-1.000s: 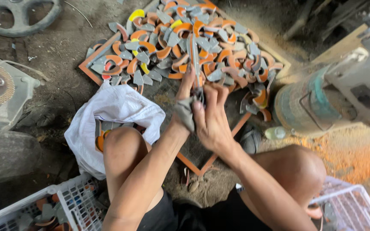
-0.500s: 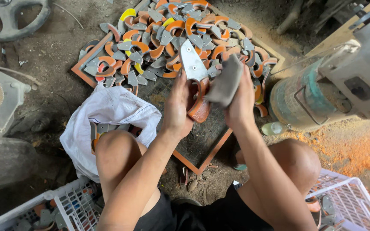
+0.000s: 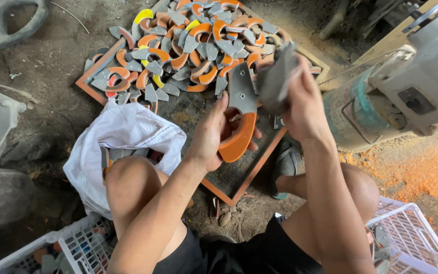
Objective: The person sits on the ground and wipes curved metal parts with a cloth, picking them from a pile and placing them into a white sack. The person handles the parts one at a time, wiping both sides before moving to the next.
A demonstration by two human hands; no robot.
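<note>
Curved orange-and-grey piece (image 3: pixel 239 119) held upright – blurred grey block (image 3: pixel 276 78) raised just beside it

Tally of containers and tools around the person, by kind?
White crates: 2
White bag: 1
Orange-framed tray: 1
Motor machine: 1
Total: 5

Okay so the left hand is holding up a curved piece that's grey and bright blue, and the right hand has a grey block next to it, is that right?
Not quite. In the head view the curved piece in the left hand is grey and orange, not blue. The right hand does hold a grey block next to it.
</note>
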